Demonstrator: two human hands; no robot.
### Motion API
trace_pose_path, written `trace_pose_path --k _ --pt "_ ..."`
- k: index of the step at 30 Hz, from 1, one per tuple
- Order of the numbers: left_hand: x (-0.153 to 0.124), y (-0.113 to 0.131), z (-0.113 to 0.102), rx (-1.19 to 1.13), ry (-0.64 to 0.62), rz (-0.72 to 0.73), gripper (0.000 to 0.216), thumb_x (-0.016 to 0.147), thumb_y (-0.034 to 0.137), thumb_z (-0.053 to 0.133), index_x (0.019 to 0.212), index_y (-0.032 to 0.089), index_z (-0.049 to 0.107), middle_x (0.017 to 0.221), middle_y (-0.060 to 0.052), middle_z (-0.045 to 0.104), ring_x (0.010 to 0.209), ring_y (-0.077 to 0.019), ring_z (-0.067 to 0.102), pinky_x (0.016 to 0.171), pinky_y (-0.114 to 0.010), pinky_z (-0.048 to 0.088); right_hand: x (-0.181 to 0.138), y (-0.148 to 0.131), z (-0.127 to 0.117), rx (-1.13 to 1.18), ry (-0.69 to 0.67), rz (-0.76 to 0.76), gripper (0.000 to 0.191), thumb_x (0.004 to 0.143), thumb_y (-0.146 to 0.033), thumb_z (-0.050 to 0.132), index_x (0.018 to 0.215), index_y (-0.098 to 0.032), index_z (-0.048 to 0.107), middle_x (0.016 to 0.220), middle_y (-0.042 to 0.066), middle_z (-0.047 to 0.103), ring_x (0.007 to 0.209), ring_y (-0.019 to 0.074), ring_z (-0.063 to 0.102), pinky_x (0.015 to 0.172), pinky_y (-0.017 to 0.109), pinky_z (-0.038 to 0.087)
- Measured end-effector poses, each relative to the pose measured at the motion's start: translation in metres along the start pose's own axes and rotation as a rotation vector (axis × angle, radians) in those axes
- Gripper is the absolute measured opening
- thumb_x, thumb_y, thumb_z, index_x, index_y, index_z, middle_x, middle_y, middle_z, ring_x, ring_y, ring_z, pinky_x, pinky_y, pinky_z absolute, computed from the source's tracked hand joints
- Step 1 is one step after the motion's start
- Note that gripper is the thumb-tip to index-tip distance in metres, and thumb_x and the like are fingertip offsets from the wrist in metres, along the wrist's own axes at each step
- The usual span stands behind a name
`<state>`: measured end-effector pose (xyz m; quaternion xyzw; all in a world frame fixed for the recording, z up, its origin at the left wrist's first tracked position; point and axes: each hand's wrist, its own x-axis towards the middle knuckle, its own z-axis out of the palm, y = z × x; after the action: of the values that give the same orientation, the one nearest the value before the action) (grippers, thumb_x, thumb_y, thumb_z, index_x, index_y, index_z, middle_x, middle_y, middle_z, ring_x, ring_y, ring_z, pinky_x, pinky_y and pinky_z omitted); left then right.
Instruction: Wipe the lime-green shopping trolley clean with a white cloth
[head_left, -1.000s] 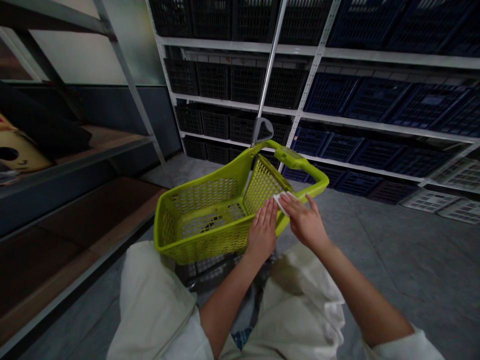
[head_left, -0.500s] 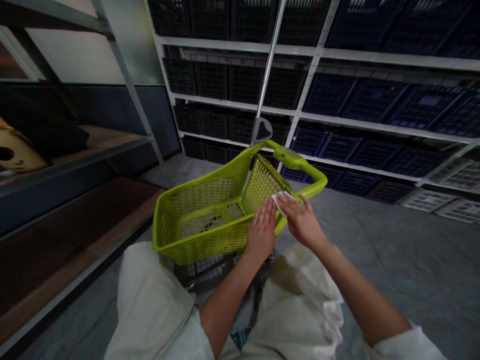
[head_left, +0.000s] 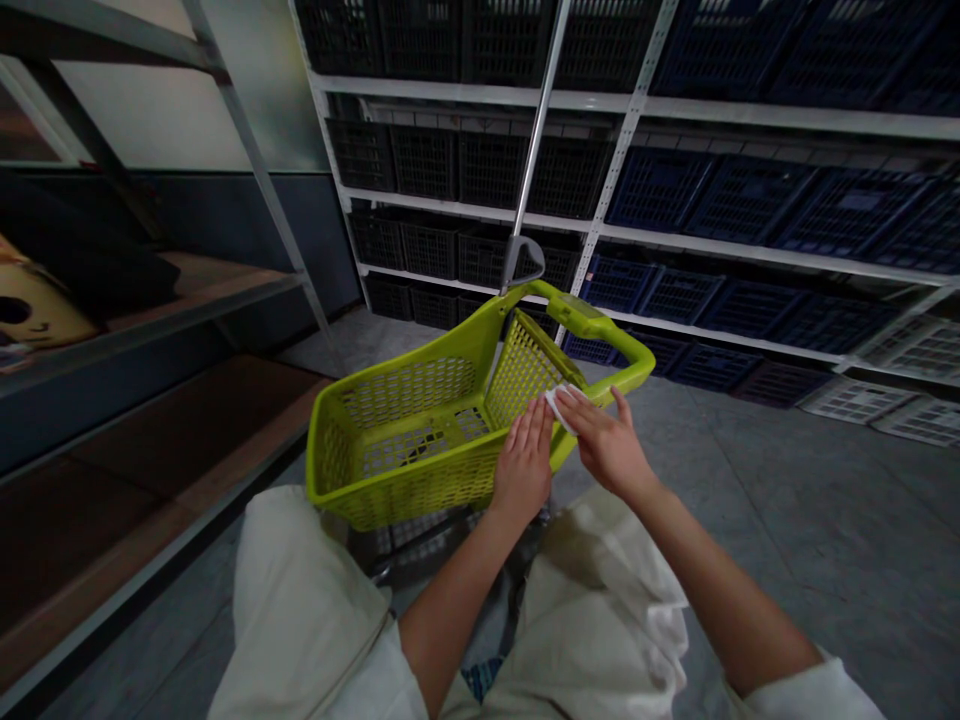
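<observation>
A lime-green shopping cart (head_left: pixel 330 492) with a latticed basket stands before my knees, its looped handle (head_left: pixel 626 378) on the right. My left hand (head_left: pixel 525 462) lies on the near rim of the basket, fingers stretched out and close together. Just right of it, my right hand (head_left: pixel 600 437) presses a folded white cloth (head_left: pixel 556 404) against the cart's rim near the foot of the handle. The fingers cover most of the cloth, and the thumb sticks up. The basket's floor shows bare lattice.
White metal racks (head_left: pixel 480 208) behind the cart hold several black crates (head_left: pixel 425 163) and blue crates (head_left: pixel 660 190). A metal pole with a grey grip (head_left: pixel 523 262) rises behind the basket. Wooden shelves (head_left: pixel 225 275) stand at left, with grey floor (head_left: pixel 750 500) at right.
My right hand has shifted slightly with the cloth along the rim, and its thumb has lifted a little. My left hand and the cart have stayed in place.
</observation>
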<state>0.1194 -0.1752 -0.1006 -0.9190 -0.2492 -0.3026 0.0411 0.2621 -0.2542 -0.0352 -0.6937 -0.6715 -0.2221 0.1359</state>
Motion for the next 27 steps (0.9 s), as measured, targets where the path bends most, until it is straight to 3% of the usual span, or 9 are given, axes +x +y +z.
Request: trace_pose_path --k 4,7,9,12,14,16,20,23,27 --pt "0.001 0.001 -0.002 0.002 0.001 0.011 0.077 0.086 0.01 0.043 0.157 0.002 0.015 0.167 -0.015 0.013 0.155 -0.0237 0.009 0.125 -0.041 0.027 0.005 0.055 -0.01 -0.04 0.127 0.263 0.059 0.085 -0.008 0.039 0.14 -0.025 0.054 0.142 0.008 0.06 0.134 0.0235 0.054 0.121 0.06 0.007" --pt "0.001 0.002 -0.001 0.003 0.01 0.005 0.077 0.086 0.01 0.043 0.157 0.003 0.015 0.167 -0.014 0.013 0.155 -0.0236 0.01 0.124 -0.041 0.027 0.009 0.058 -0.006 -0.084 0.222 0.423 0.055 0.087 -0.01 0.038 0.137 -0.021 0.057 0.141 0.011 0.061 0.135 0.0265 0.053 0.119 0.063 0.009" --pt "0.001 0.003 0.001 0.004 0.014 0.003 0.076 0.086 0.01 0.042 0.157 0.002 0.015 0.167 -0.014 0.014 0.155 -0.0237 0.01 0.125 -0.041 0.027 0.008 0.031 0.0 -0.097 0.191 0.344 0.054 0.087 -0.009 0.04 0.137 -0.019 0.056 0.142 0.012 0.06 0.138 0.026 0.05 0.121 0.059 0.01" --pt "0.001 0.002 0.001 0.014 0.011 0.0 0.074 0.087 0.009 0.041 0.156 0.002 0.017 0.166 -0.014 0.016 0.155 -0.0236 0.01 0.125 -0.041 0.027 0.003 -0.01 0.005 -0.056 0.066 0.095 0.058 0.085 -0.006 0.041 0.14 -0.018 0.053 0.147 0.009 0.055 0.141 0.0211 0.046 0.122 0.048 0.015" --pt "0.0 0.001 0.001 0.021 0.004 0.0 0.073 0.087 0.008 0.04 0.156 0.001 0.018 0.166 -0.014 0.016 0.155 -0.0234 0.01 0.125 -0.041 0.027 0.001 -0.011 0.002 -0.03 0.012 0.003 0.059 0.086 -0.006 0.04 0.142 -0.02 0.051 0.15 0.007 0.053 0.142 0.0187 0.045 0.122 0.044 0.017" --pt "0.001 0.001 0.0 0.022 -0.001 0.004 0.074 0.087 0.008 0.04 0.157 0.002 0.017 0.167 -0.014 0.014 0.155 -0.0233 0.01 0.125 -0.041 0.026 0.001 0.01 -0.004 -0.034 0.021 0.033 0.058 0.087 -0.007 0.04 0.142 -0.021 0.051 0.149 0.006 0.054 0.141 0.0188 0.047 0.121 0.046 0.018" --pt "0.001 0.003 0.0 0.006 0.008 0.006 0.076 0.086 0.009 0.041 0.157 0.003 0.015 0.167 -0.013 0.012 0.155 -0.023 0.01 0.124 -0.04 0.027 0.006 0.058 -0.012 -0.098 0.19 0.332 0.053 0.088 -0.009 0.039 0.137 -0.021 0.057 0.142 0.009 0.06 0.135 0.0238 0.054 0.12 0.055 0.017" --pt "0.001 0.003 0.002 0.0 0.012 0.001 0.076 0.086 0.009 0.041 0.157 0.003 0.015 0.167 -0.014 0.013 0.155 -0.0236 0.01 0.124 -0.041 0.027 0.007 0.04 -0.004 -0.135 0.211 0.353 0.052 0.087 -0.009 0.041 0.136 -0.017 0.058 0.142 0.013 0.06 0.136 0.026 0.053 0.119 0.053 0.021" --pt "0.001 0.002 0.004 0.006 0.013 -0.006 0.075 0.087 0.008 0.041 0.157 0.002 0.016 0.166 -0.014 0.016 0.155 -0.0232 0.009 0.124 -0.042 0.027 0.002 -0.007 0.005 -0.09 0.086 0.043 0.059 0.085 -0.005 0.043 0.141 -0.02 0.054 0.146 0.009 0.057 0.139 0.0207 0.049 0.12 0.044 0.022"
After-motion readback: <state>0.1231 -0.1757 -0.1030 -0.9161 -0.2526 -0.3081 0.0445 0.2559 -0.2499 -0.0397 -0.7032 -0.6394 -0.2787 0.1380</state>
